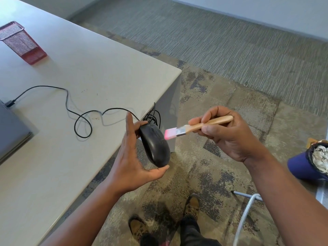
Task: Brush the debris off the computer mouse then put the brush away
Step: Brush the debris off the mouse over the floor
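1. Left hand (pixel 132 157) is gripping the mouse (pixel 154 146) off the desk (pixel 88 68) edge, over the carpet (pixel 230 59).
2. Right hand (pixel 225 132) is pinching the brush (pixel 195 126); bristles touching the mouse's side.
3. Brushing underway; next probably stowing the brush, likely in the red mesh holder (pixel 21 41).

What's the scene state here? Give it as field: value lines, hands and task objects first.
left hand: holds the mouse off the desk, past its edge
right hand: grips the brush by its wooden handle
mouse: black, wired, top side toward the brush
brush: pink bristles touching or almost touching the mouse
cable: loops across the desk to a plug at the laptop
desk: light grey top
mesh holder: red, far left on the desk
laptop: grey, closed, at the left edge
stage: brushing, brush not put away
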{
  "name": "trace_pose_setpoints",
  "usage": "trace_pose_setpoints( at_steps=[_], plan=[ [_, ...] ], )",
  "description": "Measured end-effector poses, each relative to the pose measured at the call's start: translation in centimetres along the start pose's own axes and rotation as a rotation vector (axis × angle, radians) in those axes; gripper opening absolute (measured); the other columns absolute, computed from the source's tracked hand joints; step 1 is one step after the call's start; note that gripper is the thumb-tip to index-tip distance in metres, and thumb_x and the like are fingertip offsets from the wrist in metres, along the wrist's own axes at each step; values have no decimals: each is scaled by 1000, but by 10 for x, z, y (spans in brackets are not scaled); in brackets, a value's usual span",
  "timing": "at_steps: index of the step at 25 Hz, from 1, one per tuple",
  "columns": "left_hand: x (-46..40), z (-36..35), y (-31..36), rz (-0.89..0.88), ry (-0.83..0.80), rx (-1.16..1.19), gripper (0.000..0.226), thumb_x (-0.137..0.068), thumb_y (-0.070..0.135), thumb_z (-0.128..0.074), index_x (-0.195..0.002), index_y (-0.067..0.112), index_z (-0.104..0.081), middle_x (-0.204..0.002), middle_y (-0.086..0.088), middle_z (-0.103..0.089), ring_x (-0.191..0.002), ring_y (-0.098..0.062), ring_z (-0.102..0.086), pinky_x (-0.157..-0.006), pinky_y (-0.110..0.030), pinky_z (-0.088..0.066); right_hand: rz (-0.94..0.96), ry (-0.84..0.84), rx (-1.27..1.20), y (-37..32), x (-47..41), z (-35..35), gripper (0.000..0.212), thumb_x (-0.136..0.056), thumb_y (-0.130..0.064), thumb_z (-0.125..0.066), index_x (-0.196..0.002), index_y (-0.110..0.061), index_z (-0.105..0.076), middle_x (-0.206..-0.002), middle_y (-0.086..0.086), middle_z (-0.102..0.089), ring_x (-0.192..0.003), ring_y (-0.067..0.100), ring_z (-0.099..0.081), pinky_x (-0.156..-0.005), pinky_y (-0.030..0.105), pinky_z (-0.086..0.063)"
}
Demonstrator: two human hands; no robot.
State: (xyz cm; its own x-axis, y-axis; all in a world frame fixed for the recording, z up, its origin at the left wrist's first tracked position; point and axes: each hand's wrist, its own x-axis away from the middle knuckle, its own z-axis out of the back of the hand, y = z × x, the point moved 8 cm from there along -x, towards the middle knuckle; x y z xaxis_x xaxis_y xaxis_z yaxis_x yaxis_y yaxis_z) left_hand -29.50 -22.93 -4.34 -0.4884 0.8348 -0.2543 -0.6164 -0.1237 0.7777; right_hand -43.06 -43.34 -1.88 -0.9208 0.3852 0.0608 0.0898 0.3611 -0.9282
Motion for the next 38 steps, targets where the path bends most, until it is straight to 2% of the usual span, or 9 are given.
trace_pose_setpoints(
  at_steps=[3,6,10,14,19,24,31,35,38],
  plan=[
    [0,-1,2,-10,13,32,156,-65,34,-100,-167,-1,12,-154,-11,-47,-144,-26,-52,-121,-39,-42,9,-8,-36,7,-3,-15,13,-88,-1,-74,-91,-13,-70,-100,24,-77,-84,27,-76,-73,27,-60],
    [1,0,3,-18,26,55,154,-65,37,-98,-168,2,10,-156,-11,-46,-145,-27,-53,-120,-47,-44,-27,180,-3,15,-1,-3,7,-88,-9,-76,-88,-16,-73,-81,16,-75,-72,23,-75,-63,23,-59],
    [2,0,3,-19,30,66,152,-65,41,-97,-169,3,8,-156,-10,-46,-145,-29,-52,-120,-52,-44,-7,329,66,9,3,13,9,-91,-9,-76,-87,-17,-73,-76,14,-76,-67,21,-75,-57,22,-59],
    [4,-2,1,-25,14,91,151,-67,38,-98,-169,8,8,-157,-12,-45,-148,-32,-49,-122,-51,-41,28,208,26,5,-1,-6,5,-89,-19,-78,-86,-22,-75,-77,13,-76,-67,22,-75,-57,23,-58],
    [7,-8,3,-44,11,103,146,-66,38,-99,-172,15,0,-163,5,-41,-152,-28,-46,-124,-39,-36,57,348,204,1,-1,12,5,-98,-9,-68,-94,-11,-67,-75,15,-76,-64,21,-74,-56,24,-58],
    [14,-6,2,-41,20,87,147,-67,39,-99,-172,14,-1,-166,0,-40,-153,-30,-44,-124,-43,-37,108,299,-2,1,-13,-9,11,-97,-15,-70,-102,-8,-64,-83,15,-77,-70,24,-76,-60,24,-60],
    [13,-4,3,-62,21,96,147,-66,34,-101,-171,12,0,-165,0,-40,-153,-32,-44,-124,-48,-37,154,367,92,0,-14,-7,7,-99,-14,-69,-102,-9,-66,-84,14,-78,-72,23,-77,-64,24,-60],
    [16,-4,4,-53,14,102,146,-66,37,-100,-172,14,-1,-167,2,-39,-154,-29,-43,-125,-42,-35,186,277,7,-2,-15,-23,4,-98,-16,-70,-100,-17,-73,-85,14,-79,-75,23,-78,-66,25,-61],
    [16,-4,6,-46,22,108,146,-66,37,-99,-172,12,-1,-167,0,-39,-154,-31,-44,-126,-50,-36,167,202,144,-7,-11,-27,6,-97,-15,-71,-97,-18,-76,-84,11,-79,-75,22,-78,-67,27,-62]
  ],
)
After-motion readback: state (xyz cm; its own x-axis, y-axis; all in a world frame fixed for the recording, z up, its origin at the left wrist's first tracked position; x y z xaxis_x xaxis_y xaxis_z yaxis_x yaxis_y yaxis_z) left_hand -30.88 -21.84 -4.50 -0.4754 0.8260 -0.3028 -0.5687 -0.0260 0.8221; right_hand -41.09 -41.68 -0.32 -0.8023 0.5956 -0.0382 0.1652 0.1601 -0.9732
